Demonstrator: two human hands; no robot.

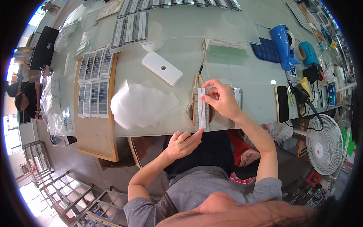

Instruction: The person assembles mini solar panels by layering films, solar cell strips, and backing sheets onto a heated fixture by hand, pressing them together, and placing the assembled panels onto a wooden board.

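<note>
- Long worktable [181, 34] with a pale glass-like top, running across the frame.
- Wooden board [94, 136] lying on its left part.
- White floor fan [324, 143] at right, below the table edge.
- Metal racks [56, 189] on grey floor, lower left.
- Bright window daylight [11, 132] along the left rim.
</note>
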